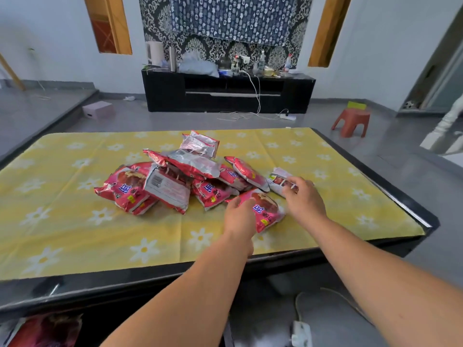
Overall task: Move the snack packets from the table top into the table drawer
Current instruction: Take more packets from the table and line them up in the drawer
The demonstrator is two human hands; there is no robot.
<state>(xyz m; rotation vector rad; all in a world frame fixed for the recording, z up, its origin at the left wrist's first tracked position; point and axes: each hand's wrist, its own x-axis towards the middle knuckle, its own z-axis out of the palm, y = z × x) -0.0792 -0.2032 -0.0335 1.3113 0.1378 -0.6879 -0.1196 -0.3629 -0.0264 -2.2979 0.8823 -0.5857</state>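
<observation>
1. Snack packets, glossy red and silver foil pouches (pixel 172 181), lie heaped mid-worktop toward the far edge, so most of the task looks undone.
2. Yellow daisy-print cloth (pixel 75 221) covers the black worktop (pixel 411 216).
3. Red packets (pixel 45 331) show low at the near left corner, likely in the open drawer, so some are probably stowed.
4. Left hand (pixel 239 216) curls onto a single red packet (pixel 268 209); whether its grip has closed, I cannot tell.
5. Right hand (pixel 304 199) grips a white-backed packet (pixel 279 180) toward the right edge.
</observation>
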